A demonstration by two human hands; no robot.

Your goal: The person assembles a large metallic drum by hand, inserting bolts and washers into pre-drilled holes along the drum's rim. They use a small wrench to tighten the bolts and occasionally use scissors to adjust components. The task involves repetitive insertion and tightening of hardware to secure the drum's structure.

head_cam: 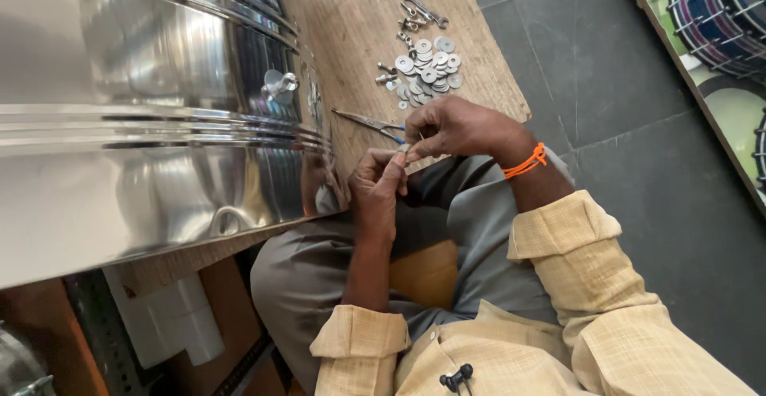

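Small metal part, silvery, too tiny to tell its shape, pinched between both hands just above the lap at the near edge of the bench. Right hand closed narrow on it, thumb and forefinger tips pressed together, other fingers curled; orange thread band round that wrist. Left hand also closed narrow, fingertips meeting the same part from below, knuckles up. Both sleeves pale yellow woven cloth, rolled to cuffs; grey smooth trousers under the hands.

Just beyond the hands, slim pliers lie flat on the bench, bare steel jaws, blue grip end close to the right hand fingers. Further out, a loose heap of flat round washers, shiny steel, holes in centre, some overlapping. Beyond that a few bolts and a small spanner-like steel piece, scattered.

Bench top is rough brown board, grainy fibre texture, straight cut edges. To the left a big polished steel drum shell, curved, mirror-smooth, with raised ridged bands and a small lug fitting on its side. Floor dark grey stone tiles, matt. Far right top, a round drum with blue body and white rope lacing, on green patterned surface
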